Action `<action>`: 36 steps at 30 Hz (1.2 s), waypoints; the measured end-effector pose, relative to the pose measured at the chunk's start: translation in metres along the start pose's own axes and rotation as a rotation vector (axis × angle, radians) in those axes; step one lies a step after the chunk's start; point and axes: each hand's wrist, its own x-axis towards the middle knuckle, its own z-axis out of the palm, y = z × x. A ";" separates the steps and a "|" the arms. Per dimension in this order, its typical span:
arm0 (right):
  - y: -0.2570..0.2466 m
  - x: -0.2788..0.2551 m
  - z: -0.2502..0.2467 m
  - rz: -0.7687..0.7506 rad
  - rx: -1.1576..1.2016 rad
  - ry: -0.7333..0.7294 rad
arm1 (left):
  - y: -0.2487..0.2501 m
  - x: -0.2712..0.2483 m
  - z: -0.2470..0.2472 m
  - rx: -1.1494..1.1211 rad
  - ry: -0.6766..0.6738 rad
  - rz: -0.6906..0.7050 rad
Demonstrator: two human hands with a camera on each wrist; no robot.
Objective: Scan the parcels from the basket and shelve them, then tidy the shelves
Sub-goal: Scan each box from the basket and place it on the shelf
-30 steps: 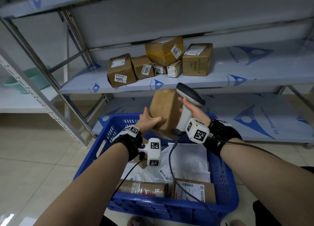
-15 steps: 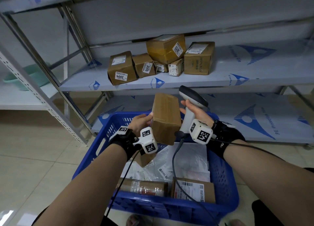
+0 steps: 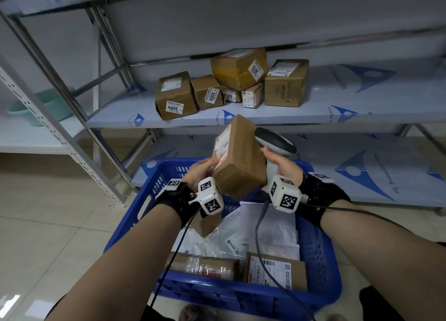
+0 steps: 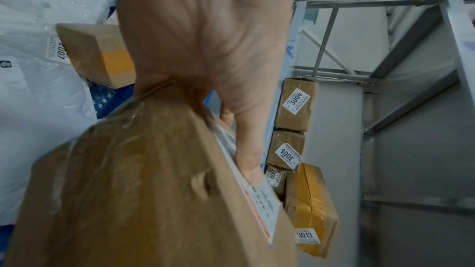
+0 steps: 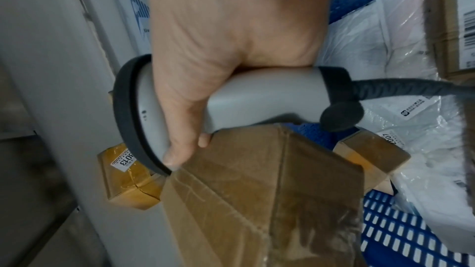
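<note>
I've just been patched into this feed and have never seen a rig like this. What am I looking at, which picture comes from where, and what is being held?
There is no robot here: a person works with bare hands and wears three cameras. The big picture comes from the head camera, looking down. The other two come from the wrists, looking along each hand.

The left hand holds a brown cardboard parcel by the side that carries its label. The right hand grips a corded barcode scanner, its thumb against the parcel.

Below is a blue basket with more boxes and white plastic mailers. Ahead, a metal shelf holds several brown boxes, some with number stickers such as 3004 and 3005. The white cubes with black patterns are strapped to the wrists.
</note>
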 end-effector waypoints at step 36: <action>0.001 -0.006 0.004 -0.007 0.060 0.213 | -0.014 0.037 -0.020 0.198 0.084 0.160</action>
